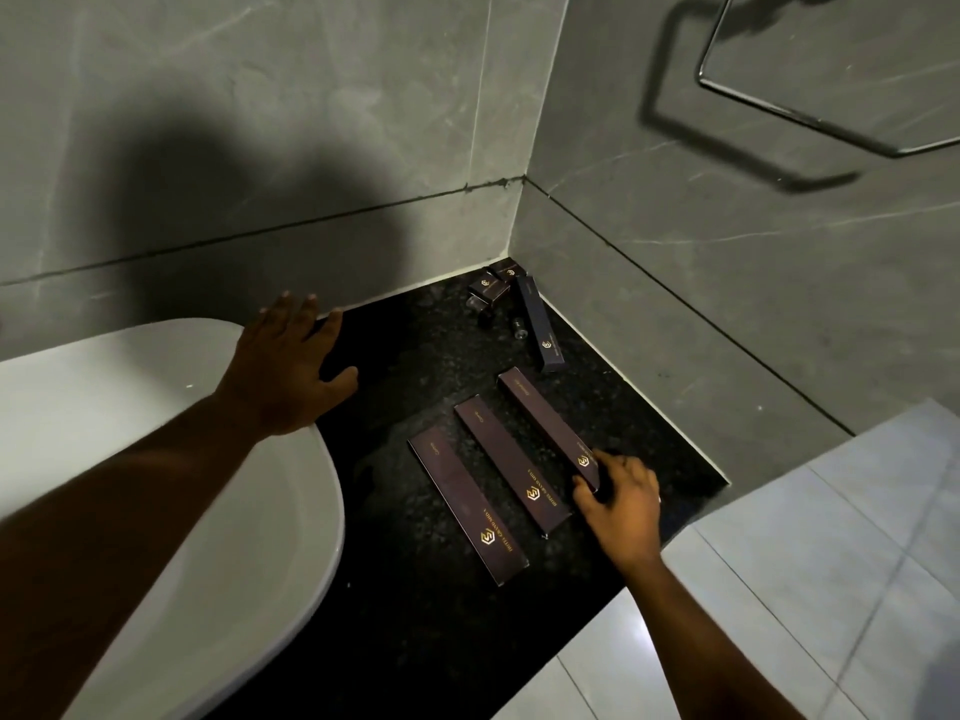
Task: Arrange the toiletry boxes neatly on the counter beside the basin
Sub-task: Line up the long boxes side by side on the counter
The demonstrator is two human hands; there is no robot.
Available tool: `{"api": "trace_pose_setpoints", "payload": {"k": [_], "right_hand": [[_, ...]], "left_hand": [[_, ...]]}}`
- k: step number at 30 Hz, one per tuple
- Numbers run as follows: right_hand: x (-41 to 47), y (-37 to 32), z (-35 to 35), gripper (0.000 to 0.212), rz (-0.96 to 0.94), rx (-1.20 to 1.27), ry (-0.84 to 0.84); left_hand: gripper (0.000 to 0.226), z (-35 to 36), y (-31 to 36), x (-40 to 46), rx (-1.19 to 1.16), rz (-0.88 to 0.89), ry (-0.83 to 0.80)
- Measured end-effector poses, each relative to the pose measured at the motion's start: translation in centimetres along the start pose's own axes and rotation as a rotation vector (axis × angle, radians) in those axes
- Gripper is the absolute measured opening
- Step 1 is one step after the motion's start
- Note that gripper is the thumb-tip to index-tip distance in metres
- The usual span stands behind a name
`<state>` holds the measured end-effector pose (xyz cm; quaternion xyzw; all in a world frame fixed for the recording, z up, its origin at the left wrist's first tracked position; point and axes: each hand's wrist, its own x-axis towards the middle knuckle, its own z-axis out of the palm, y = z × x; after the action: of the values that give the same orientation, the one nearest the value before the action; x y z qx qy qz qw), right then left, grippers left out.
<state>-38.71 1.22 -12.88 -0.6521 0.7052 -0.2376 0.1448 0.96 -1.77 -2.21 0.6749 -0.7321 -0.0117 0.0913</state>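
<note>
Three long dark brown toiletry boxes with gold logos lie side by side on the black counter [415,605]: a left box [467,511], a middle box [511,467] and a right box [545,423]. My right hand [621,504] grips the near end of the right box. A fourth long box [540,322] lies near the right wall. Two small boxes [493,285] sit in the back corner. My left hand [291,363] rests flat, fingers spread, on the rim of the white basin [156,459].
Grey tiled walls close the counter at the back and right. Two small bottles [519,327] lie near the corner boxes. A chrome towel ring [810,116] hangs on the right wall. The counter's front edge drops to a light tiled floor [831,589].
</note>
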Motion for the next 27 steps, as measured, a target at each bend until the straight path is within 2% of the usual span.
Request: {"api": "trace_pose_setpoints", "payload": {"k": [7, 11, 14, 17, 19, 22, 27], "right_hand": [[-0.1, -0.1, -0.1, 0.052, 0.04, -0.017, -0.019], [-0.1, -0.4, -0.1, 0.062, 0.055, -0.012, -0.033], [0.0, -0.6, -0.4, 0.064, 0.106, 0.126, 0.045], [1.9, -1.3, -1.2, 0.053, 0.224, 0.352, 0.17], [4.3, -1.9, -1.7, 0.048, 0.274, 0.404, 0.191], [8.8, -3.9, -1.7, 0.05, 0.194, 0.29, 0.096], [15.1, -6.3, 0.8, 0.064, 0.031, -0.071, -0.14]], "left_hand": [[0.086, -0.1, 0.0, 0.0, 0.015, 0.013, -0.015], [0.08, -0.1, 0.1, -0.1, 0.019, 0.024, -0.029], [0.077, 0.0, 0.0, -0.1, 0.03, 0.035, -0.039], [0.076, -0.1, 0.0, 0.0, 0.036, 0.026, -0.045], [0.078, -0.1, 0.0, 0.2, 0.049, 0.031, -0.054], [0.083, 0.2, -0.2, 0.6, 0.078, 0.006, -0.069], [0.086, 0.5, -0.4, 0.6, 0.086, -0.005, -0.058]]}}
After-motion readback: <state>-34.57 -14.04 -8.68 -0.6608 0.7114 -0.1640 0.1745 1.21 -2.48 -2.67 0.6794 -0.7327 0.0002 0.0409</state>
